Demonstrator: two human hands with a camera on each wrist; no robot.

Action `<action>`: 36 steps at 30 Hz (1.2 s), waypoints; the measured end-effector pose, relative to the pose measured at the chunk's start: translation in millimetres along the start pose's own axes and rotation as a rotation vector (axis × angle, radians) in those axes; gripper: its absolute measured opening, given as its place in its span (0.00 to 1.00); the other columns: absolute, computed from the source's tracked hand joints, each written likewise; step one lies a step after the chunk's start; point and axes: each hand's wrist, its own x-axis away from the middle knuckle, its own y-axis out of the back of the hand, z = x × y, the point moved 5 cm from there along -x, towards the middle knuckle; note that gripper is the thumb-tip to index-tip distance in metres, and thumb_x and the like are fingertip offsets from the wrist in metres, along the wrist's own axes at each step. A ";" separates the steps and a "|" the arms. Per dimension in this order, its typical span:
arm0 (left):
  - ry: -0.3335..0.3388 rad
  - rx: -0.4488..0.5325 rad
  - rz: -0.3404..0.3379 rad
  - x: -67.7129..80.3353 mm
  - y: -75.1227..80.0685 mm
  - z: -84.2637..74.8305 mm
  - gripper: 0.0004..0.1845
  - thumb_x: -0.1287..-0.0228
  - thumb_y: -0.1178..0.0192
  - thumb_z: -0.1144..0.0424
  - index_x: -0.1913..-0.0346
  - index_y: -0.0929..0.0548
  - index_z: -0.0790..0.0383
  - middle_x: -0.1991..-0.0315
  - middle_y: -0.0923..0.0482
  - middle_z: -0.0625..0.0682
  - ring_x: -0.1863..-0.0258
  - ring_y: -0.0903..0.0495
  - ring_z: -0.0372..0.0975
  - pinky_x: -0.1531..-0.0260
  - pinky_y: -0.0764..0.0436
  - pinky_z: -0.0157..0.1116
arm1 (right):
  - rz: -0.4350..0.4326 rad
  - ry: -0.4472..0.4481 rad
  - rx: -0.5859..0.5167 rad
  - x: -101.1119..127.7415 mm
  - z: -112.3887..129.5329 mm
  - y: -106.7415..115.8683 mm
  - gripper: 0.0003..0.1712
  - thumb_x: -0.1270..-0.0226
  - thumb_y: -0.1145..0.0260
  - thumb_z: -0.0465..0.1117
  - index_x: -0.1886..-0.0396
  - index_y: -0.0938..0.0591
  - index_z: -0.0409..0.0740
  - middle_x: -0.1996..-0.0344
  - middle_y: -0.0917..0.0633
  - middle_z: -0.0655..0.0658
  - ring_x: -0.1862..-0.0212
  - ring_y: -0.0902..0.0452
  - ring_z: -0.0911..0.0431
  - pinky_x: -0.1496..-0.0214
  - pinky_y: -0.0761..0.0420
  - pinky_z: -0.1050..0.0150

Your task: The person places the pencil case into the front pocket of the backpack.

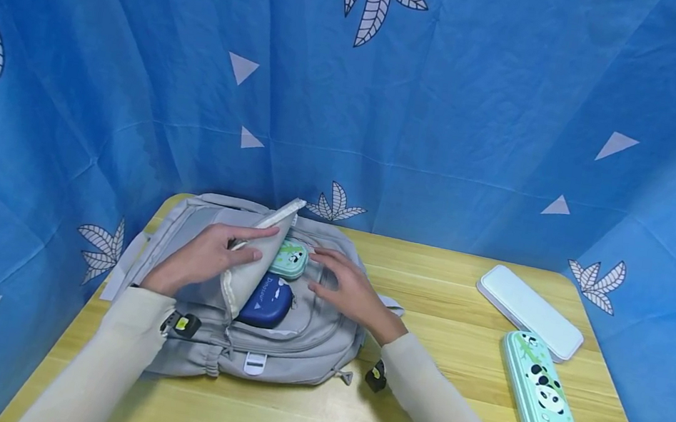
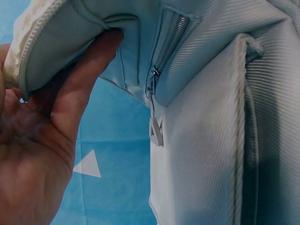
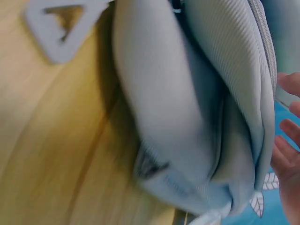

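A grey backpack lies on the table with its front pocket opened. My left hand pinches the pocket's pale-lined flap between thumb and fingers and holds it raised; the left wrist view shows the thumb against the grey fabric. Under the flap sit a small mint-green panda case and a dark blue case with white lettering, both partly hidden by it. Just right of the green case, my right hand has its fingers spread and loosely bent, with nothing held in them.
On the table's right side lies a long mint-green pencil case with pandas. Behind it is a white oblong case. A blue curtain with leaf prints hangs round the wooden table.
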 end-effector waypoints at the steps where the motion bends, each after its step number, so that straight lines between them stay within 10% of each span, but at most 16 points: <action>1: 0.001 0.000 0.000 -0.1 -0.3 0.4 0.26 0.18 0.37 0.61 0.22 0.22 0.47 0.22 0.26 0.61 0.25 0.25 0.54 0.39 0.19 0.49 | -0.007 0.001 0.001 3.2 -2.3 1.4 0.33 0.25 0.25 0.45 0.24 0.20 0.42 0.22 0.24 0.39 0.19 0.31 0.40 0.18 0.32 0.39; 36: 0.027 0.011 0.012 2.7 -1.7 -0.8 0.27 0.17 0.37 0.61 0.21 0.23 0.47 0.21 0.27 0.60 0.24 0.25 0.52 0.34 0.21 0.52 | -0.161 -0.171 0.096 114.9 -50.7 64.8 0.34 0.27 0.22 0.44 0.25 0.20 0.43 0.22 0.23 0.40 0.21 0.29 0.37 0.23 0.28 0.33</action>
